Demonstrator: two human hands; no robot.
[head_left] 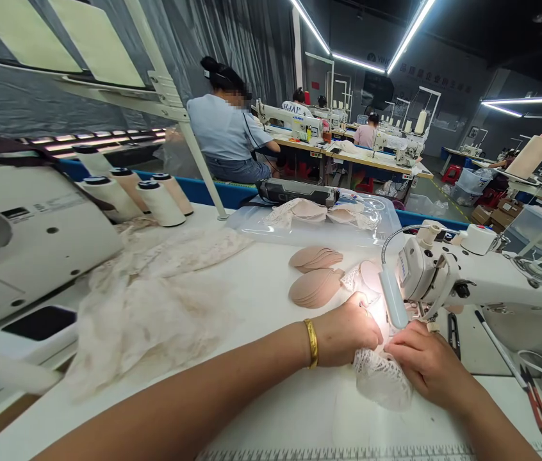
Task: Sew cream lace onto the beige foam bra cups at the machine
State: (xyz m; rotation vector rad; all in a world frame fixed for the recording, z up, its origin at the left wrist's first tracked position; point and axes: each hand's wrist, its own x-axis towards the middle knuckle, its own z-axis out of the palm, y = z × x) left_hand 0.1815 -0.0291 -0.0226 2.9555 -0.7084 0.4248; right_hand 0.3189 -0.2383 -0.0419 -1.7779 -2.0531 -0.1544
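A pale lace bra cup (382,379) lies on the white table, its upper part under both of my hands beside the sewing machine (425,272). My left hand (353,330), with a gold bracelet at the wrist, has its fingers curled down on the fabric. Close to the needle area, my right hand (425,358) pinches the fabric's edge from the other side. The machine's lamp (393,298) shines brightly on this spot, and the needle itself is hard to make out. More lace and a pink cup (371,275) sit just behind my left hand.
Stacked beige cups (316,288) lie left of the work. Sheer lace fabric (156,314) spreads over the table's left side near thread cones (160,203). Red-handled snips (536,403) lie at right. A plastic lid (261,224) bears lace pieces. A co-worker (227,121) sits ahead.
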